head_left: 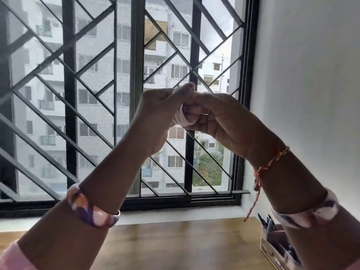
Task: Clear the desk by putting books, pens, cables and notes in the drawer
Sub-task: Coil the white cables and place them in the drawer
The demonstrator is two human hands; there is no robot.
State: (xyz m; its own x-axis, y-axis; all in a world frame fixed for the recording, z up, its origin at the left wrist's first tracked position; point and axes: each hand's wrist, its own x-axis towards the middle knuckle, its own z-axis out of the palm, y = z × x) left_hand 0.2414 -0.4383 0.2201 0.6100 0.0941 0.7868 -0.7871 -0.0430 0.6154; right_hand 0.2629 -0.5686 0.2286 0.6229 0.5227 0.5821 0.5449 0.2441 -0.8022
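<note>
Raised above the bench [175,242], a light, limp white cable coil [180,118] is pinched between left hand [155,114] and right hand [220,117], best held around its bundled loops.

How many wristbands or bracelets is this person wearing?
2. A broad patterned bangle sits on the left forearm, low in the picture. A red-and-yellow thread bracelet is tied round the right wrist, its loose end dangling. The sleeve cuffs could hide others.

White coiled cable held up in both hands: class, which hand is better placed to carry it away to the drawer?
Left, probably: the white coiled cable is looped around the left hand fingers, while the right hand only pinches it. No drawer is visible.
</note>
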